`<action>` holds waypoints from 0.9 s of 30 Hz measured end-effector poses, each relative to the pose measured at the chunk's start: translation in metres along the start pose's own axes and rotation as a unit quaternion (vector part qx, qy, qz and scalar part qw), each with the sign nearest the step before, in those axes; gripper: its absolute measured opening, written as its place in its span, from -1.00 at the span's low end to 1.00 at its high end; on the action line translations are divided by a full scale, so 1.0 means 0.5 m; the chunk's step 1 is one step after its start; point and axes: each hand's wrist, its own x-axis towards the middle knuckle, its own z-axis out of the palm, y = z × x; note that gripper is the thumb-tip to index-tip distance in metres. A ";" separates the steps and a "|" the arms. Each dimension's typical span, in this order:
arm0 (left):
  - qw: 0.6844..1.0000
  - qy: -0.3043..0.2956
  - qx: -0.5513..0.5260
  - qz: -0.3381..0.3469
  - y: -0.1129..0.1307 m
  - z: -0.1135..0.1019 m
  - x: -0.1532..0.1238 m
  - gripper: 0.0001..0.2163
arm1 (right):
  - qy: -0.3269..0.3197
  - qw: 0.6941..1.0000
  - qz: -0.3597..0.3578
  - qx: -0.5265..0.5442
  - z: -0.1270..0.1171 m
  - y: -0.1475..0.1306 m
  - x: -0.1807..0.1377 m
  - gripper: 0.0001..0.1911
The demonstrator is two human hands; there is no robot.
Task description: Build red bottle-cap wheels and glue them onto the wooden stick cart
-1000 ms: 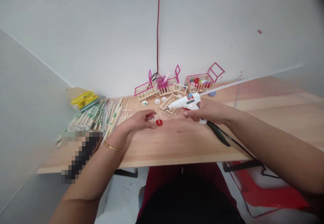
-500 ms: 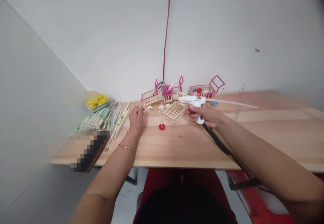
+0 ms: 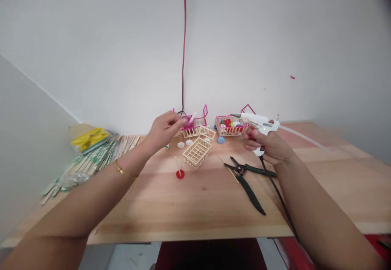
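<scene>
My left hand (image 3: 163, 129) is raised over the back of the wooden table (image 3: 198, 209). Its fingertips are pinched together beside a small pink cup (image 3: 187, 121), and what they hold is too small to make out. My right hand (image 3: 270, 147) grips a white glue gun (image 3: 258, 120) whose nozzle points left toward a pink basket of coloured caps (image 3: 230, 126). Between my hands lie an unpainted stick basket (image 3: 197, 152) and a red cap with an upright stick (image 3: 180, 174).
Black-handled cutters (image 3: 248, 177) lie on the table just left of my right wrist. Bundles of wrapped chopsticks (image 3: 91, 158) and a yellow packet (image 3: 88, 137) fill the left side. White caps (image 3: 185, 143), a blue cap (image 3: 220, 140) and pink stick baskets (image 3: 198, 125) sit by the wall, where a red cable (image 3: 183, 46) hangs.
My left hand left the red cap, rose and moved back to the pink cup. My right hand pulled the glue gun right and upward, uncovering the cutters. The view shifted.
</scene>
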 end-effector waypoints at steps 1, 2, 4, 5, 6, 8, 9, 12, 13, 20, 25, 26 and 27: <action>0.998 -0.051 0.018 0.025 0.015 0.012 0.041 -0.75 | 0.002 1.000 -0.007 -0.004 -0.001 -0.005 -0.001 -0.76; 0.992 -0.110 0.037 0.054 0.026 0.030 0.081 -0.78 | 0.003 1.000 -0.013 -0.008 -0.001 -0.009 -0.002 -0.76; 0.963 -0.234 0.078 0.109 0.042 0.079 0.153 -0.87 | 0.009 1.000 -0.026 -0.011 -0.002 -0.014 -0.004 -0.76; 0.944 -0.282 0.102 0.140 0.048 0.107 0.185 -0.88 | 0.014 0.999 -0.034 -0.007 -0.004 -0.016 -0.004 -0.76; 0.928 -0.311 0.127 0.164 0.054 0.136 0.213 -0.86 | 0.020 0.999 -0.041 0.003 -0.006 -0.018 -0.005 -0.75; 0.907 -0.341 0.182 0.166 0.069 0.191 0.259 -0.82 | 0.030 0.998 -0.054 0.031 -0.012 -0.022 -0.008 -0.74; 0.899 -0.352 0.208 0.157 0.078 0.214 0.277 -0.79 | 0.034 0.997 -0.059 0.045 -0.015 -0.024 -0.008 -0.73; 0.879 -0.349 0.292 0.144 0.111 0.262 0.311 -0.78 | 0.045 0.994 -0.065 0.072 -0.020 -0.029 -0.009 -0.71; 0.870 -0.352 0.316 0.137 0.122 0.271 0.316 -0.78 | 0.046 0.994 -0.063 0.077 -0.020 -0.030 -0.009 -0.70; 0.836 -0.362 0.401 0.092 0.145 0.297 0.323 -0.73 | 0.050 0.993 -0.057 0.089 -0.010 -0.037 -0.010 -0.68; 0.850 -0.420 0.309 0.072 0.111 0.355 0.347 -0.80 | 0.047 0.990 -0.075 0.113 -0.008 -0.043 -0.015 -0.67; 0.855 -0.419 0.297 0.066 0.104 0.369 0.351 -0.81 | 0.045 0.990 -0.077 0.110 -0.008 -0.044 -0.016 -0.67; 0.860 -0.418 0.288 0.055 0.097 0.381 0.353 -0.84 | 0.045 0.990 -0.077 0.105 -0.009 -0.044 -0.017 -0.66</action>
